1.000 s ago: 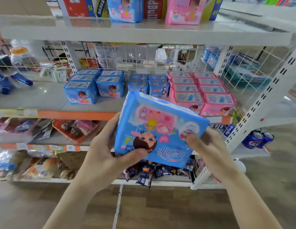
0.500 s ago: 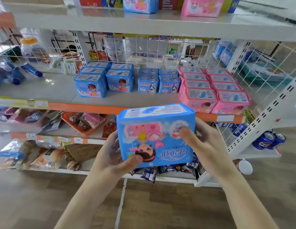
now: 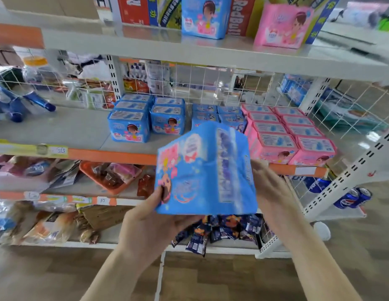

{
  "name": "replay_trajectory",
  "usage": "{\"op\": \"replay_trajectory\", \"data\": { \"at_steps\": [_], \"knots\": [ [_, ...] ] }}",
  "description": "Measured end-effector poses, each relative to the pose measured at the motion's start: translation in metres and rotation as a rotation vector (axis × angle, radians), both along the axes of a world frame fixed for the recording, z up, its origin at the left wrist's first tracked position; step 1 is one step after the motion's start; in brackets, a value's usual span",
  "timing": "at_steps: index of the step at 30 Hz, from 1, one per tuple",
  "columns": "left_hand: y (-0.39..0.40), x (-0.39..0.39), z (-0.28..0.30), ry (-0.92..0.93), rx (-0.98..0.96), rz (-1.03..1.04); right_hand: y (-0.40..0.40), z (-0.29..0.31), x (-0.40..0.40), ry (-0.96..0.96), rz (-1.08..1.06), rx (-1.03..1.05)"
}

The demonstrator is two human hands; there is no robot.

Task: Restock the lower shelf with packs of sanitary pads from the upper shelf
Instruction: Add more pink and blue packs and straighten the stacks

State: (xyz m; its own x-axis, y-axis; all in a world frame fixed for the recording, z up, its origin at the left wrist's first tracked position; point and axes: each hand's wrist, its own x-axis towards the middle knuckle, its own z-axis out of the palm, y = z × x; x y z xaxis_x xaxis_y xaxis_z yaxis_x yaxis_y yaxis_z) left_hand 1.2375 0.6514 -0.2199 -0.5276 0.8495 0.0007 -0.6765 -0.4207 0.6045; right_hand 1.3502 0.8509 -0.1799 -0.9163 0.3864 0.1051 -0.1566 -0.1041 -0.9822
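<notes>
Blue sanitary pad pack (image 3: pixel 205 170): tilted, blurred, held in front of the lower shelf (image 3: pixel 59 131). Left hand (image 3: pixel 150 224) at 7 o'clock, thumb pinching its front. Right hand (image 3: pixel 269 187) at 3 o'clock, fingers hidden behind the pack, grip unclear.

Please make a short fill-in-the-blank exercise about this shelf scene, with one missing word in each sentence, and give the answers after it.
1. Both hands hold one pack of pads whose wrapper is mostly ____.
2. On the lower shelf, the rows at the far right are ____ packs.
3. The left hand supports the held pack from ____.
4. Beside the shelf post, low on the right, lie blue drink ____.

Answers: blue; pink; below; cans
</notes>
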Motion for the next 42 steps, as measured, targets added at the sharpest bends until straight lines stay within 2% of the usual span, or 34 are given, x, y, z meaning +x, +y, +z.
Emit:
{"op": "replay_trajectory", "data": {
  "at_steps": [1,2,4,5,6,7,8,9,10,12,14,16,17,18,19,20,23,24,27,42],
  "knots": [
    [0.001,-0.005,0.002,-0.027,-0.049,-0.118,-0.013,0.002,-0.009,0.004,0.072,0.012],
    [0.004,-0.007,0.003,0.044,-0.116,-0.203,-0.022,0.000,-0.012,-0.015,0.120,-0.031],
    [0.005,-0.009,-0.007,0.142,-0.185,-0.272,-0.035,-0.008,-0.017,0.018,0.131,-0.238],
    [0.005,-0.011,-0.005,0.104,-0.253,-0.257,-0.043,-0.006,-0.028,0.026,0.229,-0.289],
    [0.004,-0.015,-0.006,0.104,-0.316,-0.241,-0.049,-0.005,-0.039,0.029,0.217,-0.216],
    [0.002,-0.019,-0.002,0.194,-0.382,-0.214,-0.050,-0.004,-0.043,0.088,0.144,-0.258],
    [-0.002,-0.025,-0.004,0.279,-0.445,-0.190,-0.054,-0.007,-0.046,0.116,0.159,-0.369],
    [-0.006,-0.027,0.003,0.358,-0.550,-0.168,-0.056,-0.010,-0.048,0.023,0.194,-0.524],
    [-0.009,-0.033,0.001,0.439,-0.629,-0.125,-0.055,-0.018,-0.052,0.040,0.155,-0.608],
    [-0.019,-0.041,0.005,0.598,-0.711,0.024,-0.064,-0.022,-0.055,0.117,0.067,-0.639],
    [-0.026,-0.052,0.002,0.630,-0.655,0.220,-0.068,-0.028,-0.065,0.102,-0.005,-0.580],
    [-0.035,-0.065,-0.001,0.381,-0.454,0.341,-0.071,-0.033,-0.072,0.071,-0.160,-0.467],
    [-0.036,-0.069,0.004,0.268,-0.356,0.331,-0.070,-0.035,-0.073,0.071,-0.226,-0.420],
    [-0.039,-0.074,0.001,0.236,-0.298,0.313,-0.070,-0.036,-0.071,0.078,-0.267,-0.358],
    [-0.041,-0.074,0.003,0.246,-0.281,0.272,-0.069,-0.038,-0.068,0.076,-0.307,-0.301],
    [-0.042,-0.075,0.001,0.331,-0.306,0.248,-0.069,-0.039,-0.066,0.068,-0.332,-0.258],
    [-0.034,-0.062,0.009,0.709,-0.439,0.202,-0.067,-0.038,-0.061,0.076,-0.381,-0.146],
    [-0.029,-0.058,0.007,0.770,-0.490,0.200,-0.065,-0.038,-0.060,0.082,-0.375,-0.107],
    [-0.010,-0.050,0.012,0.766,-0.547,0.297,-0.051,-0.035,-0.056,0.087,-0.347,-0.071],
    [0.080,-0.035,0.011,0.842,-0.620,0.414,0.059,-0.049,-0.046,0.090,-0.256,-0.054]
  ]
}}
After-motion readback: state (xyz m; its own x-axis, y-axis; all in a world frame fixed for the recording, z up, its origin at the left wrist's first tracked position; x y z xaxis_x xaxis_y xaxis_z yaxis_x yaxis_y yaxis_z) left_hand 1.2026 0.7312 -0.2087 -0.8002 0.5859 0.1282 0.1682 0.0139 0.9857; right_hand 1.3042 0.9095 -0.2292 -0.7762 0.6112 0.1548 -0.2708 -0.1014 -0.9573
